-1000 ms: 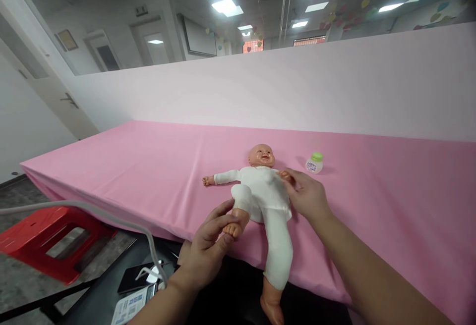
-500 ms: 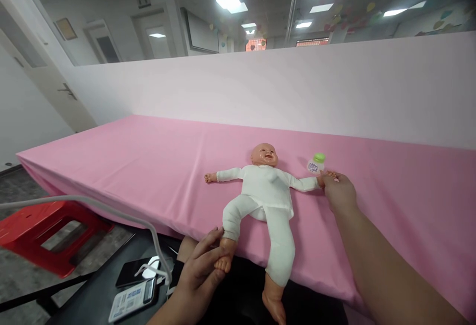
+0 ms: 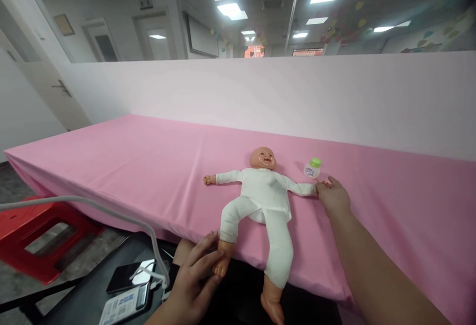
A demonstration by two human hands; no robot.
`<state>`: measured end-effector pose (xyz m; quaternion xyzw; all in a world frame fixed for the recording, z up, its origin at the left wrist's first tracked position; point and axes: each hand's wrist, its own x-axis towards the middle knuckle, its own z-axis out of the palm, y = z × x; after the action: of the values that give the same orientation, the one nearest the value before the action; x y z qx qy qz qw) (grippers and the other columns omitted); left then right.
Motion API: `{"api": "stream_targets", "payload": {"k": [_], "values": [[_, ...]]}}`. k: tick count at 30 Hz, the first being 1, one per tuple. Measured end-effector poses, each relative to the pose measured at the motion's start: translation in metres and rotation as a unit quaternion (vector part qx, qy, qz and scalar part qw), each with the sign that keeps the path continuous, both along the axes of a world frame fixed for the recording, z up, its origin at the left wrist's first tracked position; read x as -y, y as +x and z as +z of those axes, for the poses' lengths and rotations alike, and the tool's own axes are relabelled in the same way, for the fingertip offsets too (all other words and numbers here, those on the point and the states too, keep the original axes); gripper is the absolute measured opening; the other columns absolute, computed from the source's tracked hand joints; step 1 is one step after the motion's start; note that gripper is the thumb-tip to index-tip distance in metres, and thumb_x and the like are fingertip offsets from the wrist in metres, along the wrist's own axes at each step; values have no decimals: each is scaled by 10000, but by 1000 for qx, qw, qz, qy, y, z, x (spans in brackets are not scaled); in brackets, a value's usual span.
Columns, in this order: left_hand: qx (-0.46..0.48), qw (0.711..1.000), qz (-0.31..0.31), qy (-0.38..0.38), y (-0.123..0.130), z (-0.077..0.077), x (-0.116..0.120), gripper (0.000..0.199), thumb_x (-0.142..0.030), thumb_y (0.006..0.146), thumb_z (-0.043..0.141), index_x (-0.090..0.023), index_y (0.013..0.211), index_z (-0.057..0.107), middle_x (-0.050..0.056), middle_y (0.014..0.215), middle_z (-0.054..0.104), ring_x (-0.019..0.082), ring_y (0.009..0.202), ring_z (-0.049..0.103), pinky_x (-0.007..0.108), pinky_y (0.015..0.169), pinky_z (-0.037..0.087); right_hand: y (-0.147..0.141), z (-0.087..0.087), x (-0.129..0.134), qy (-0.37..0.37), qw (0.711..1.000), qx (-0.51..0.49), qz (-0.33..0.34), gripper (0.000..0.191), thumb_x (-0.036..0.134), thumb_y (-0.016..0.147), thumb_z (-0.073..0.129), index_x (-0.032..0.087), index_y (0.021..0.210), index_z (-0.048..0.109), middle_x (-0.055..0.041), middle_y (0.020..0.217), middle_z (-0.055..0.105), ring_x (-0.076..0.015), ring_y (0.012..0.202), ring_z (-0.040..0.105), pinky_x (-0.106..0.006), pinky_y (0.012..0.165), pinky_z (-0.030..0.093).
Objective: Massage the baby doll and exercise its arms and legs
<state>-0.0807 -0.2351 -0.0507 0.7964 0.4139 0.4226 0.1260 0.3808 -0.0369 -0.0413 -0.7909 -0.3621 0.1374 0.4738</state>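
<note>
White-suited doll (image 3: pixel 266 201) lay on its back at the near edge of the pink sheet (image 3: pixel 148 166), held at two ends.

Its long axis ran from the head, far from me, to the legs hanging over the edge towards me, arms spread sideways. My left hand (image 3: pixel 193 280) gripped its bent leg's foot, low and close; my right hand (image 3: pixel 332 198) pinched its outstretched hand, beside the small bottle (image 3: pixel 312 168). A phone (image 3: pixel 124 275) and cable (image 3: pixel 92 208) lay below left. My right fingertips hid behind my knuckles; the bottle's label was unreadable.
</note>
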Motion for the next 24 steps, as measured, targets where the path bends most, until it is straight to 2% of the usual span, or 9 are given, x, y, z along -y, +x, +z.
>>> {"api": "stream_targets", "payload": {"k": [4,6,8,11,14,17,19,22,24], "values": [[27,999,-17,-34,-4,5,6,464,-396,943,662,-315,1400,659,131,1604,494,365,1433,517,510,1157,462,-8,21,12,-44,998,28,21,855,493,811,686,211,1588,466,-200,1358,672,-409,1108,697,-513,862,579],[31,998,-40,-42,-7,10,2,542,-477,916,683,-299,1425,639,147,1615,474,395,1442,496,536,1153,457,-16,37,22,-59,995,71,47,845,508,846,655,220,1608,433,-192,1375,665,-423,1186,667,-553,944,553],[39,997,-45,-41,-8,16,-9,557,-491,913,684,-284,1428,629,154,1606,482,401,1440,496,538,1139,470,-25,50,37,-46,990,116,72,795,507,867,640,209,1584,470,-189,1411,646,-428,1262,631,-576,1021,516],[54,998,4,-33,-3,30,-43,397,-368,962,634,-256,1341,664,149,1548,534,353,1413,532,495,1133,482,-43,55,72,-8,983,118,140,664,523,900,635,269,1509,560,-136,1392,682,-393,1256,656,-568,1044,523],[33,993,105,-37,5,46,-94,355,-356,986,577,-233,1309,657,137,1509,553,329,1406,532,500,1167,435,-66,43,120,51,962,147,225,574,570,929,628,326,1448,604,-75,1480,635,-351,1257,673,-540,1062,549],[-31,973,203,-101,9,56,-150,444,-367,970,572,-240,1395,586,129,1548,515,320,1469,459,460,1164,423,-89,22,172,97,896,255,350,596,538,957,628,322,1506,546,-80,1530,589,-356,1375,590,-556,1097,539],[-86,951,250,-163,7,57,-182,423,-400,958,577,-210,1335,595,160,1546,508,333,1430,494,437,1124,438,-100,7,199,139,840,337,401,767,562,898,706,305,1578,459,-101,1613,491,-400,1437,517,-568,1088,547],[-152,927,267,-214,3,54,-215,353,-483,958,556,-189,1139,631,190,1360,635,355,1321,572,427,1063,449,-112,-14,223,171,770,442,426,985,680,782,779,283,1609,420,-172,1715,278,-518,1480,404,-628,1013,571],[-173,921,272,-219,0,51,-226,366,-532,951,552,-191,1062,625,199,1293,665,362,1304,578,412,1032,454,-116,-27,228,170,738,497,423,1013,692,760,793,290,1612,420,-215,1728,204,-576,1486,344,-690,960,566]]}}
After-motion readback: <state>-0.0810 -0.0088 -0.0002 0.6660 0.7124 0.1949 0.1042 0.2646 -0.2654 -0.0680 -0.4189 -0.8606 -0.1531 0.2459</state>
